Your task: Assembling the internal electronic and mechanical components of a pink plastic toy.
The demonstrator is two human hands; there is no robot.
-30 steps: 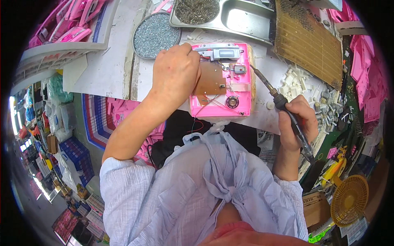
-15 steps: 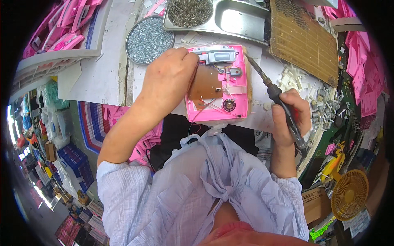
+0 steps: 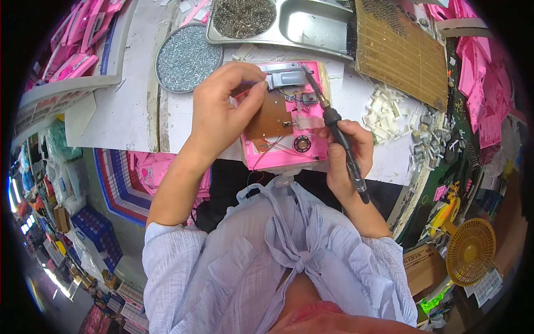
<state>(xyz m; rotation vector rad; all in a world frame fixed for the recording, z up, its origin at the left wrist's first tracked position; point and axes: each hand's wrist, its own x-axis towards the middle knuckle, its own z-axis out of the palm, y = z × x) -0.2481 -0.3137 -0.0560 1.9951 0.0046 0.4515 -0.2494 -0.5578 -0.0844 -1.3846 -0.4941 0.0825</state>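
Soldering under way: right hand [image 3: 346, 153] grips the soldering iron [image 3: 334, 125], tip at the pink casing's [image 3: 289, 150] circuit board [image 3: 271, 117]; left hand [image 3: 222, 111] pinches a wire there. Next calls for steady tip contact.

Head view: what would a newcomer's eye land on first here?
The bright pink casing at centre, open with a brown circuit board inside. The right hand holds a soldering iron, tip toward the casing's top, while the left hand pinches there. A round tray of screws lies upper left.
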